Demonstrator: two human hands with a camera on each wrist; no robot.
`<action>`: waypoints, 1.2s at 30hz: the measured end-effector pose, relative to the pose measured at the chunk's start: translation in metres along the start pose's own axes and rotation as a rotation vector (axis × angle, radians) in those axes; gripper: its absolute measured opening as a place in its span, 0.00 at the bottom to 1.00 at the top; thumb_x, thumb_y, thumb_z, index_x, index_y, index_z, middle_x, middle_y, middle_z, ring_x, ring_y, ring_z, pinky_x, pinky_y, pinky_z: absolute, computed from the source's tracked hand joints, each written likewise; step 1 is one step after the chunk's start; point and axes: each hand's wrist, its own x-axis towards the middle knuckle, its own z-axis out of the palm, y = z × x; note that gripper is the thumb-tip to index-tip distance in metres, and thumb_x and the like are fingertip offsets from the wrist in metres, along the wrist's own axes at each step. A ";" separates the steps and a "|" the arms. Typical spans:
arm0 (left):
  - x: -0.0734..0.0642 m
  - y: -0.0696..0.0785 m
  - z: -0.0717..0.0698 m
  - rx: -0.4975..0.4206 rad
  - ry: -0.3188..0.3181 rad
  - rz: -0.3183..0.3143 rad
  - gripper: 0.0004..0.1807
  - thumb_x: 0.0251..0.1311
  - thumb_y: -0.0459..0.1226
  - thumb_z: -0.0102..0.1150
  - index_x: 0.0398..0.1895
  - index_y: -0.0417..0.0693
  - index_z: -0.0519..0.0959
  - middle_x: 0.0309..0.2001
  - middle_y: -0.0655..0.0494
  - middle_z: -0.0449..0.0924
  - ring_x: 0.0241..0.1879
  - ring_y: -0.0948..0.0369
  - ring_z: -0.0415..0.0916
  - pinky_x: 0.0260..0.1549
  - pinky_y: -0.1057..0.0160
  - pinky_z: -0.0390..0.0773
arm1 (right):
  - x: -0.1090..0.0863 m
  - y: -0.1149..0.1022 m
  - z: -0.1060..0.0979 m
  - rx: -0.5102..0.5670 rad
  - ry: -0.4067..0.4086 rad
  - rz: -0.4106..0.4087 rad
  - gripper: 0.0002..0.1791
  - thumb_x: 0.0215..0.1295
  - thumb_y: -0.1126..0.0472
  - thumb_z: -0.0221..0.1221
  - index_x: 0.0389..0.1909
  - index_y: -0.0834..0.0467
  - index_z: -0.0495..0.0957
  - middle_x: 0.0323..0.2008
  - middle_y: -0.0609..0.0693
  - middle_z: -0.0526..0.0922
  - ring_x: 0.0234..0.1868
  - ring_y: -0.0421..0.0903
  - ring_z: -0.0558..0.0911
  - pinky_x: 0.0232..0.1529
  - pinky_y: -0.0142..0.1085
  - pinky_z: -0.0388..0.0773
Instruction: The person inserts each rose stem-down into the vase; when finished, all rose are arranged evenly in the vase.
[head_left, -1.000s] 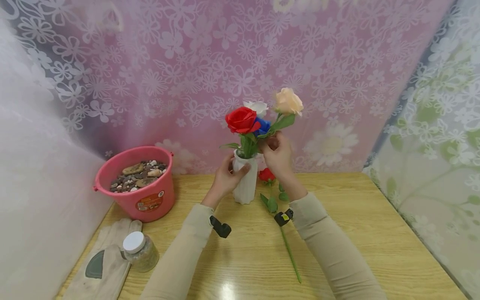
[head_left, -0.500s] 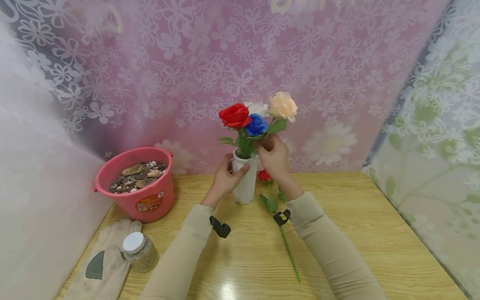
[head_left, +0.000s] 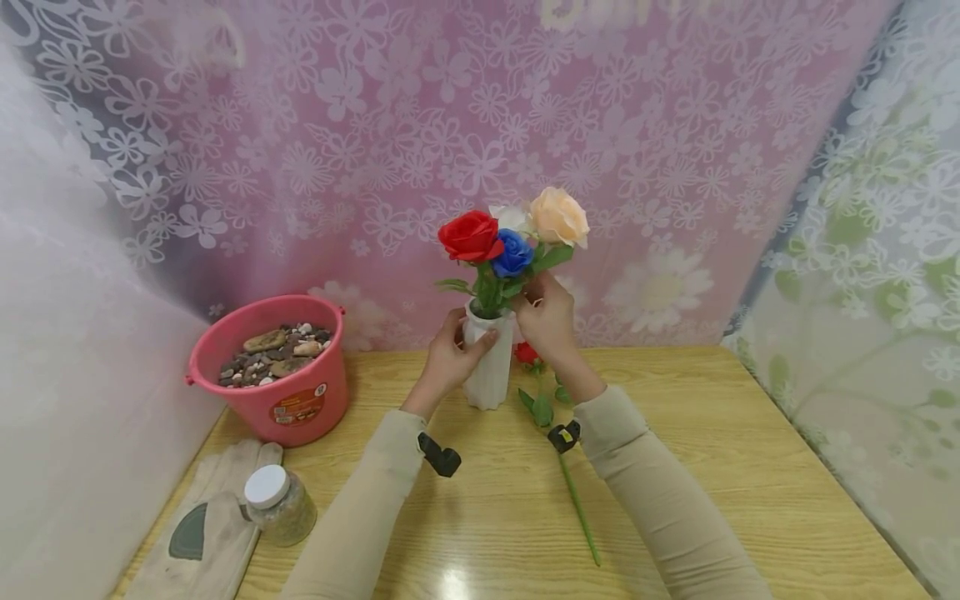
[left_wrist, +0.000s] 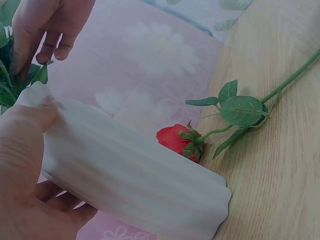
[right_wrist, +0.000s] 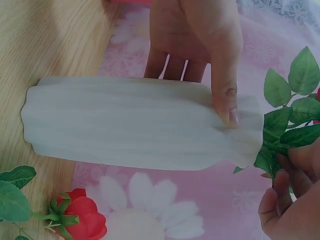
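A white ribbed vase (head_left: 489,367) stands upright on the table. My left hand (head_left: 450,358) grips it near the rim, thumb in front and fingers round the far side. In the vase are a red rose (head_left: 471,237), a blue rose (head_left: 513,253) and a white rose (head_left: 510,218), with a peach rose (head_left: 559,217) leaning to the right. Just above the rim, my right hand (right_wrist: 295,195) pinches a green stem among the leaves (right_wrist: 277,125); the peach rose is directly over that hand. Another red rose (left_wrist: 175,140) lies on the table, right of the vase.
A pink bucket (head_left: 330,375) of stones stands at the back left. In front of it are a pair of pale work gloves (head_left: 225,500) and a lidded jar (head_left: 281,504). A flowered curtain (head_left: 420,125) hangs behind the wooden table (head_left: 690,433).
My right hand has moved slightly left and down, and the peach rose has come lower and closer to the others. The blue rose now shows more fully. My left hand keeps its grip.
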 end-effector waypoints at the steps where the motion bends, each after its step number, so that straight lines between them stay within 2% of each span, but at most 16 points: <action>1: 0.000 0.000 0.000 0.003 0.000 -0.003 0.37 0.71 0.52 0.66 0.76 0.49 0.64 0.65 0.40 0.80 0.57 0.45 0.83 0.54 0.43 0.84 | 0.000 0.000 0.000 -0.004 0.000 0.000 0.07 0.67 0.65 0.61 0.44 0.60 0.82 0.34 0.60 0.88 0.33 0.49 0.80 0.33 0.35 0.72; 8: 0.001 0.001 0.001 0.008 0.010 0.007 0.36 0.71 0.50 0.66 0.75 0.48 0.65 0.64 0.39 0.81 0.58 0.44 0.83 0.55 0.43 0.84 | 0.001 0.000 0.003 0.023 -0.001 -0.013 0.09 0.71 0.62 0.65 0.48 0.60 0.82 0.35 0.59 0.89 0.31 0.47 0.79 0.32 0.33 0.72; 17: 0.000 0.001 0.000 -0.001 0.015 0.002 0.36 0.70 0.50 0.67 0.75 0.49 0.65 0.65 0.40 0.80 0.58 0.44 0.83 0.55 0.42 0.84 | 0.001 0.000 0.005 0.024 0.006 -0.017 0.08 0.71 0.61 0.65 0.47 0.59 0.82 0.34 0.58 0.89 0.30 0.46 0.78 0.32 0.34 0.73; 21: 0.000 0.001 0.000 -0.011 0.014 0.005 0.36 0.70 0.49 0.67 0.75 0.49 0.66 0.66 0.39 0.80 0.60 0.43 0.83 0.55 0.42 0.84 | 0.000 -0.004 0.003 0.035 0.047 -0.006 0.08 0.70 0.60 0.66 0.41 0.62 0.84 0.32 0.59 0.88 0.32 0.49 0.81 0.33 0.35 0.74; 26: 0.001 -0.001 0.000 -0.021 0.012 0.027 0.34 0.71 0.48 0.67 0.74 0.50 0.67 0.65 0.40 0.81 0.60 0.44 0.83 0.55 0.43 0.84 | 0.002 -0.011 0.001 0.069 0.119 -0.028 0.10 0.69 0.59 0.68 0.38 0.64 0.86 0.33 0.60 0.88 0.33 0.47 0.82 0.33 0.29 0.74; 32: 0.001 -0.002 0.000 -0.013 0.017 0.041 0.33 0.71 0.47 0.68 0.73 0.49 0.68 0.61 0.41 0.83 0.56 0.45 0.84 0.53 0.44 0.85 | 0.000 -0.005 0.006 0.075 0.036 -0.053 0.09 0.70 0.60 0.69 0.40 0.64 0.83 0.33 0.60 0.87 0.31 0.42 0.79 0.32 0.27 0.72; 36: 0.001 -0.002 0.000 -0.013 0.010 0.041 0.32 0.71 0.47 0.67 0.73 0.50 0.68 0.61 0.42 0.83 0.56 0.45 0.84 0.53 0.44 0.85 | -0.001 0.000 0.009 0.078 0.033 -0.053 0.09 0.69 0.61 0.70 0.39 0.64 0.84 0.33 0.61 0.87 0.30 0.40 0.78 0.32 0.27 0.71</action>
